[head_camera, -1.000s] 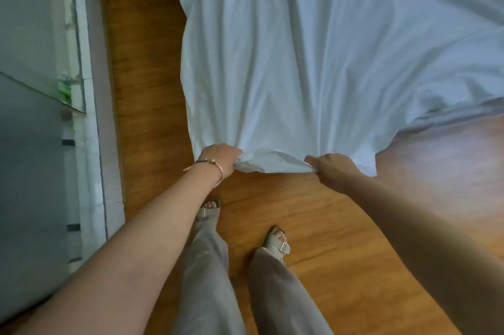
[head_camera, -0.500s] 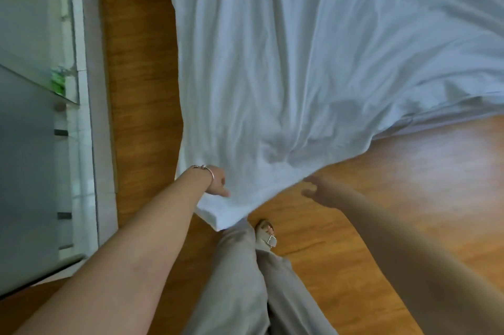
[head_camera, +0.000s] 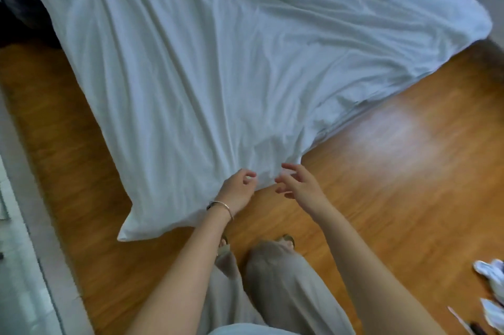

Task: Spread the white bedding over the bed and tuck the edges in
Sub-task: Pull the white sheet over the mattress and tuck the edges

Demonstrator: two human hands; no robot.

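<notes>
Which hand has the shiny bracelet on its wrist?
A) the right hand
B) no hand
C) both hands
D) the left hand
D: the thin bracelet circles the wrist of the left hand, by the edge of the white bedding; the right hand has a bare wrist.

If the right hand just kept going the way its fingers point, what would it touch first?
Most likely the hanging edge of the white bedding. The right hand is open, fingers spread toward that edge just ahead, beside the left hand. Depth is hard to judge.
</notes>
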